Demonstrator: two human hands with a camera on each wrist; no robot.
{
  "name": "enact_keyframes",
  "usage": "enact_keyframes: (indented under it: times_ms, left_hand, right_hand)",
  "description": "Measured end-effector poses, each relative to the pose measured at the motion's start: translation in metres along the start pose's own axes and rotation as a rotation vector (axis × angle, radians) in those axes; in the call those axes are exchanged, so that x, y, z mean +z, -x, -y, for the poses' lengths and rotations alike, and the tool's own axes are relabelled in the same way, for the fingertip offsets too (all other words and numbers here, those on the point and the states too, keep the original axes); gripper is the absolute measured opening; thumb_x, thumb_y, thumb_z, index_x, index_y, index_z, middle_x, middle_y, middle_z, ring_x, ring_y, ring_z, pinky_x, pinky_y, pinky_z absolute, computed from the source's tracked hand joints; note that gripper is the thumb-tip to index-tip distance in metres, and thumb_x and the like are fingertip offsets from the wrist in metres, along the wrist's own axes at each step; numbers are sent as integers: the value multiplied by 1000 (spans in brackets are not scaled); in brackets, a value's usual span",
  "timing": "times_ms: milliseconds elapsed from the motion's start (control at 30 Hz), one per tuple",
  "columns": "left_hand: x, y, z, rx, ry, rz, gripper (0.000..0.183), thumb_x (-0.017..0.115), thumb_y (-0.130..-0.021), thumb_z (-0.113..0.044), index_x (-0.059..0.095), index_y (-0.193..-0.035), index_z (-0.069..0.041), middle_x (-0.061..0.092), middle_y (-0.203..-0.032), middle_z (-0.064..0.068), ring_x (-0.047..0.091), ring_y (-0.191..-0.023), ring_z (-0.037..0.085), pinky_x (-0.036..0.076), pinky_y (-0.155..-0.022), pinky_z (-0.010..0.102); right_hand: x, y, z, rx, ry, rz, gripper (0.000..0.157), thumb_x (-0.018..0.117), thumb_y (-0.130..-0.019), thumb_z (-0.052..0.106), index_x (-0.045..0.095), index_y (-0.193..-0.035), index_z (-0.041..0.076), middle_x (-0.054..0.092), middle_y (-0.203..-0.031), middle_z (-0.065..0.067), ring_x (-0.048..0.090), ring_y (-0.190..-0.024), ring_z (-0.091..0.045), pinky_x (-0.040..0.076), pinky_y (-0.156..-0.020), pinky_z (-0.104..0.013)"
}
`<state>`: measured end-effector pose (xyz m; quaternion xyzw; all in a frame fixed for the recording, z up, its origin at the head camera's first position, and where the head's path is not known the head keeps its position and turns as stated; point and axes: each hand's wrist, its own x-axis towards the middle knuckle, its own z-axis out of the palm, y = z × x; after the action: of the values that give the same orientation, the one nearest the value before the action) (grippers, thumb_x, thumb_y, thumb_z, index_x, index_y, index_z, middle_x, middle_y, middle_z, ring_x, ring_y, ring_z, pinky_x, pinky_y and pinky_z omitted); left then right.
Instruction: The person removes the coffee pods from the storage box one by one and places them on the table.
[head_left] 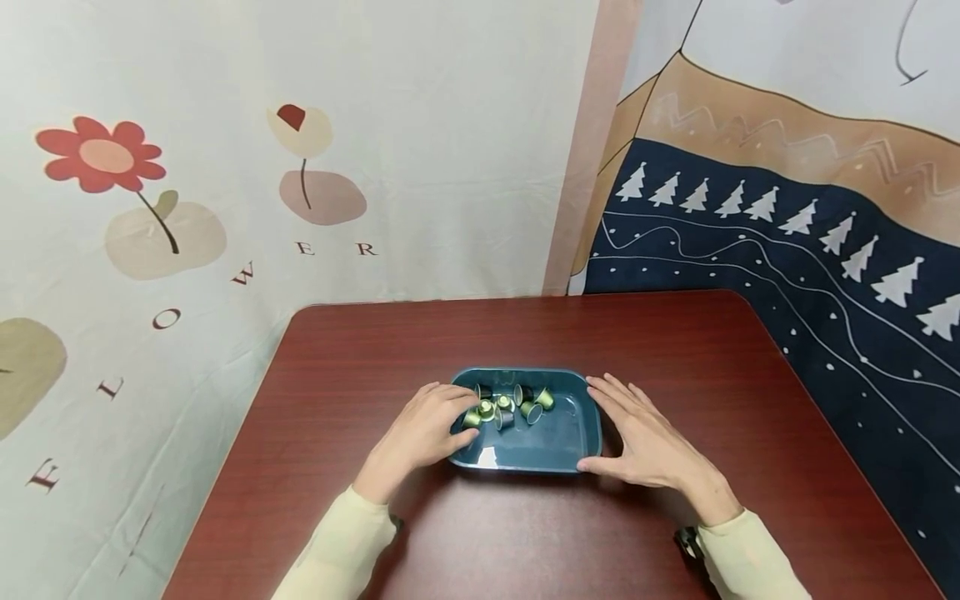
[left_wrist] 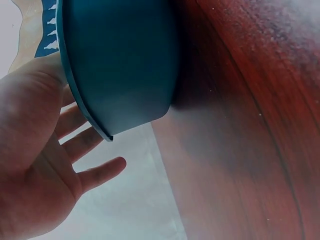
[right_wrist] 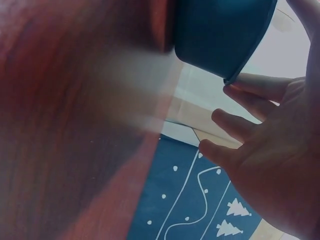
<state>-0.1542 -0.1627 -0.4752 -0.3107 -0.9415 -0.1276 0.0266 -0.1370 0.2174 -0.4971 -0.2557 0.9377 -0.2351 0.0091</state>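
A blue rectangular dish [head_left: 555, 446] with rounded corners stands on the table. Several small coffee capsules [head_left: 532, 412], green and dark, lie loose inside it, mostly toward its left and back. My left hand [head_left: 427, 429] reaches over the dish's left end, thumb and fingers apart above the rim, close to the capsules. In the left wrist view, the fingers of that left hand [left_wrist: 45, 165] extend loosely past the rim. At the right end, my right hand [head_left: 648, 437] has its fingers spread along the rim, with the thumb at the front right corner.
The reddish-brown wooden table [head_left: 360, 342] has rounded back corners. Behind it hangs a pale cloth [head_left: 450, 125] printed with flowers and letters. To the right is a dark blue cloth [head_left: 675, 250] with white trees.
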Motion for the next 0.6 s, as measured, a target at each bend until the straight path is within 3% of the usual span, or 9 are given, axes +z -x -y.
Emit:
enact_keyframes:
  times_ms: [300,600]
  left_hand:
    - [4,-9,1,42,-111,4,36,95,-89,-25,84,-121,-12,83,-123,4,76,-119,30,57,-115,63]
    - [5,-15,0,18,-137,68,27,94,-86,-18,85,-112,-15,84,-116,3,76,-116,29,57,-114,64]
  right_hand:
    - [-2,0,-1,10,-25,6,115,95,-82,64,48,-170,6,45,-180,-10,36,-170,-45,26,-136,-75]
    - [-3,-1,1,21,-48,18,115,96,-82,63,49,-169,5,45,-180,-11,37,-170,-46,26,-136,-74]
